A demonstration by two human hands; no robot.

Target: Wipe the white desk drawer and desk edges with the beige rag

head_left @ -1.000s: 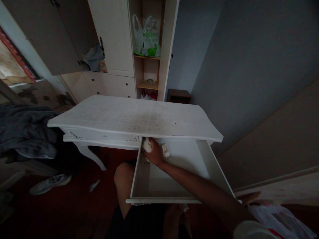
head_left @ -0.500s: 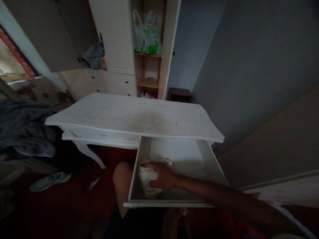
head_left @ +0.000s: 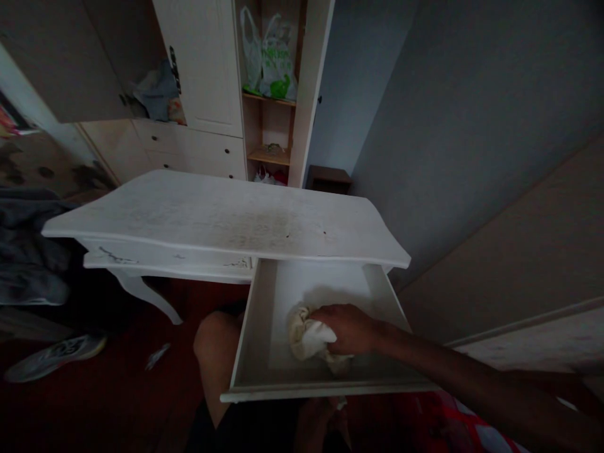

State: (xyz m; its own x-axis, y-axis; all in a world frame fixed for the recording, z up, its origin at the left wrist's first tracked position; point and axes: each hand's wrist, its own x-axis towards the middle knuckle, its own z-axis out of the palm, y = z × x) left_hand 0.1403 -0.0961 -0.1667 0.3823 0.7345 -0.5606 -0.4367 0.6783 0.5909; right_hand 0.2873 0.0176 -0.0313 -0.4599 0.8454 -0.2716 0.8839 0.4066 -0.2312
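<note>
My right hand (head_left: 350,328) lies inside the open white drawer (head_left: 246,340) of a white table (head_left: 226,220). Its fingers are closed over a crumpled cream cloth (head_left: 306,340), pressing it on the drawer floor near the front, about the middle. My forearm reaches in from the lower right. My left hand (head_left: 317,420) shows dimly under the drawer's front edge, too dark to read its fingers. My bare knee (head_left: 212,340) sits left of the drawer.
Behind the table stands a cream wardrobe (head_left: 207,69) with open shelves holding plastic bags (head_left: 267,60). A grey wall runs along the right. Dark clothing (head_left: 28,251) lies at left, a sneaker (head_left: 51,358) on the red floor. A small brown stand (head_left: 329,178) sits in the corner.
My right hand dragged the cloth from the drawer's back left corner to the front left, then rightward to the front middle. The view has shifted slightly to the right.
</note>
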